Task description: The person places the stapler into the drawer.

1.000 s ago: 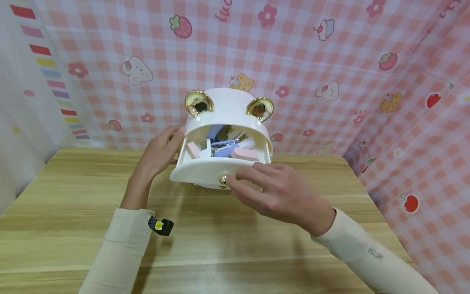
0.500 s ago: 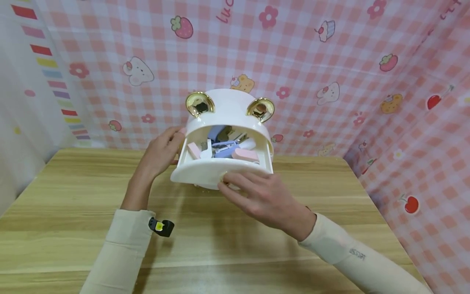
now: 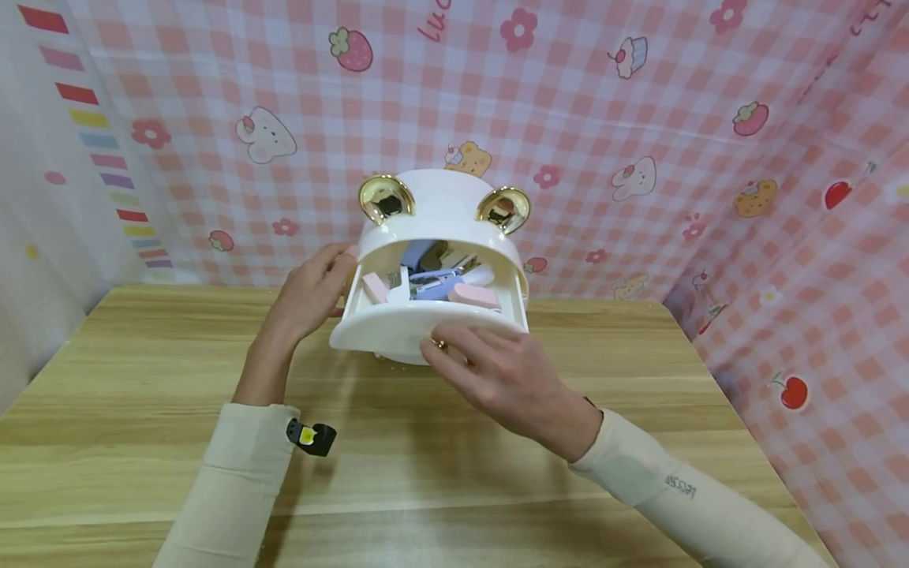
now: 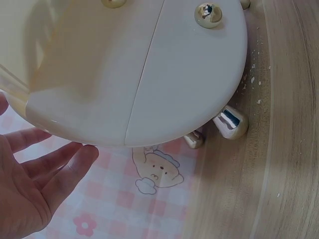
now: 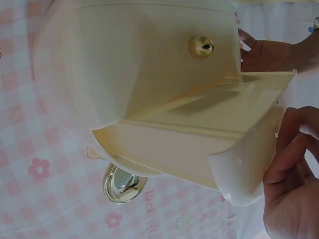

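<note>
A white rounded storage box [image 3: 443, 207] with gold-rimmed, ear-like rings stands in the middle of the head view. Its upper drawer [image 3: 383, 327] is pulled out. Inside lie a pale pink block [image 3: 474, 296], blue pieces [image 3: 440, 288] and a white piece [image 3: 399, 292]. My right hand [image 3: 504, 379] pinches the gold knob [image 3: 439, 344] on the drawer front; its fingers cover most of the knob. My left hand [image 3: 308, 292] is at the box's left side. In the left wrist view its extended fingers [image 4: 75, 164] touch the box's edge.
The box stands on a wood-grain table [image 3: 398, 489] near the back edge. Behind and to the right hangs a pink checked cloth [image 3: 426, 102]. A gold foot [image 4: 232, 123] and a lower gold knob [image 4: 208, 15] show in the left wrist view.
My right hand has moved left along the drawer front onto the gold knob, which showed plainly a second ago. My left hand and the drawer have stayed in place.
</note>
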Demonstrator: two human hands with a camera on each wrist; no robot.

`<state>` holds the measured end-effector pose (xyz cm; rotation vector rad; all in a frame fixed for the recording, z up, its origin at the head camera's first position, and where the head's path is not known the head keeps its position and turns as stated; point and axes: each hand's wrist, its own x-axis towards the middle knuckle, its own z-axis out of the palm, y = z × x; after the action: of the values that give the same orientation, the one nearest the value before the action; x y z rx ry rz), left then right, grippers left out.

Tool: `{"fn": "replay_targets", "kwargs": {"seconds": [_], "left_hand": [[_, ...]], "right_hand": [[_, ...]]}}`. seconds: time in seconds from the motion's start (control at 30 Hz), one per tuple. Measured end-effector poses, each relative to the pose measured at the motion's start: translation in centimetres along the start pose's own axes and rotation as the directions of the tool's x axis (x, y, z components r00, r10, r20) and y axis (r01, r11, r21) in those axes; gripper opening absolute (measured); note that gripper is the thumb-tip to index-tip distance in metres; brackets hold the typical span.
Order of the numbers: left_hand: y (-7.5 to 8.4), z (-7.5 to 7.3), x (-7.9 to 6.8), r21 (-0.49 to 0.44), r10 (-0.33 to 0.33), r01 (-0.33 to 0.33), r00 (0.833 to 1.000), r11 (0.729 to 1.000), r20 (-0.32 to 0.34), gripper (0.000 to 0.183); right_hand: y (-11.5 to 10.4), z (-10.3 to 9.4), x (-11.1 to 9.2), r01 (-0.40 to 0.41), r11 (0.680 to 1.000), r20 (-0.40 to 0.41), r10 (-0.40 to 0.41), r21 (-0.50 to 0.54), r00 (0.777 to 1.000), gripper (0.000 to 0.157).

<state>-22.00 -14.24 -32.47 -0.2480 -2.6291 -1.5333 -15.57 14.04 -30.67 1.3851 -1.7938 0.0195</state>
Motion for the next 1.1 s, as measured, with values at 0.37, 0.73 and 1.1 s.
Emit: {"fn": "replay_targets", "kwargs": {"seconds": [0.37, 0.73, 1.1], "left_hand": [[-0.4, -0.3, -0.3, -0.002, -0.018, 0.018, 1.000, 1.000, -0.002, 0.070], [-0.2, -0.1, -0.2, -0.007, -0.012, 0.012, 1.000, 1.000, 0.006, 0.070], [-0.1, -0.1, 0.0, 0.005, -0.011, 0.011, 1.000, 1.000, 0.010, 0.071]], "right_hand": [[0.2, 0.0, 0.4, -0.018, 0.999, 0.007, 0.018, 0.051, 1.000, 0.018], [0.8, -0.1, 0.3, -0.055, 0.997, 0.073, 0.052, 0.047, 0.996, 0.018], [1.5, 0.5, 0.2, -0.070, 0.997, 0.060, 0.068, 0.032, 0.996, 0.017]]}}
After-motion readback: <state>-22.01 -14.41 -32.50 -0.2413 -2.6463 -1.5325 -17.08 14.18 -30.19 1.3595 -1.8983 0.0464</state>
